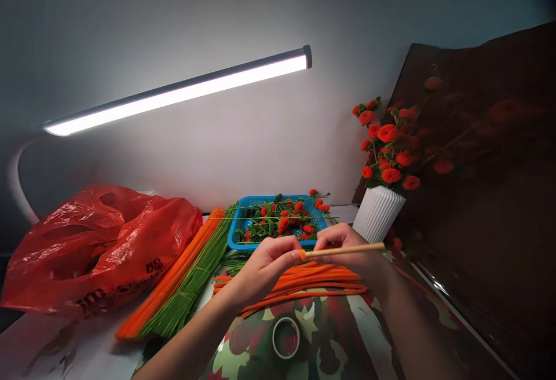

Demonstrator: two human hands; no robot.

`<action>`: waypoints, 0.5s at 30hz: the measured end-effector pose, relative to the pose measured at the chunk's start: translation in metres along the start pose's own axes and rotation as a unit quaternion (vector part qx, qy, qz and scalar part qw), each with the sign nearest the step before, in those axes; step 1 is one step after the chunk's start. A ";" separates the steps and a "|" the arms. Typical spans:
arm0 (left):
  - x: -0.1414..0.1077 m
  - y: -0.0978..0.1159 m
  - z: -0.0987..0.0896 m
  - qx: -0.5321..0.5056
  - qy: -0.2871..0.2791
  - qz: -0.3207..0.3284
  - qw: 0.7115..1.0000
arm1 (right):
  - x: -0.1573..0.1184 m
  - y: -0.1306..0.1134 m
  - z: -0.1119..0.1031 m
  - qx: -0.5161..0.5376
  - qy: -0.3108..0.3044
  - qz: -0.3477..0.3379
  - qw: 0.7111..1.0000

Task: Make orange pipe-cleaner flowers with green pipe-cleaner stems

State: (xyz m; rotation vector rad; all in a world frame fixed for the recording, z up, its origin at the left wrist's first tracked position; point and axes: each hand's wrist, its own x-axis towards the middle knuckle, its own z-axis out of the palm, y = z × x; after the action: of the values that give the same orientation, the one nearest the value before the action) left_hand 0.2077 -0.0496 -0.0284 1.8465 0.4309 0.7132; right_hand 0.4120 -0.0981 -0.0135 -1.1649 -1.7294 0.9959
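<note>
A thin light wooden stick runs nearly level between my hands, with a small orange coil at its left end. My left hand is closed, its thumb and fingers pinching the orange coil at that end. My right hand is closed round the stick, whose right end sticks out past the hand. Under the hands lies a bunch of orange pipe cleaners. A roll of dark green tape sits on the patterned cloth between my forearms.
Behind the hands, a blue basket holds red flowers with green stems. At left are orange and green bundles and a red plastic bag. A white vase with red flowers stands at right. A lit lamp hangs above.
</note>
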 end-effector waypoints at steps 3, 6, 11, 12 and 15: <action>0.000 -0.005 -0.004 0.140 -0.044 0.027 0.989 | 0.001 0.003 -0.003 -0.047 -0.011 0.020 0.999; 0.002 -0.010 -0.007 0.213 -0.087 0.044 0.972 | 0.000 0.001 -0.002 -0.086 -0.006 0.007 0.996; 0.003 -0.015 -0.006 0.353 -0.098 0.090 0.926 | -0.002 -0.006 0.000 -0.150 0.013 -0.033 0.988; 0.003 -0.015 -0.005 0.373 -0.099 0.095 0.918 | -0.002 -0.007 0.001 -0.168 0.021 -0.040 0.985; 0.002 -0.015 -0.004 0.406 -0.111 0.104 0.901 | -0.004 -0.012 0.003 -0.213 0.037 -0.056 0.975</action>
State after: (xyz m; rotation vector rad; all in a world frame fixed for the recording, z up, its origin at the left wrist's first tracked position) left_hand 0.2075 -0.0399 -0.0410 2.7654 0.4154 0.4727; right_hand 0.4067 -0.1056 -0.0048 -1.3293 -1.9824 0.5176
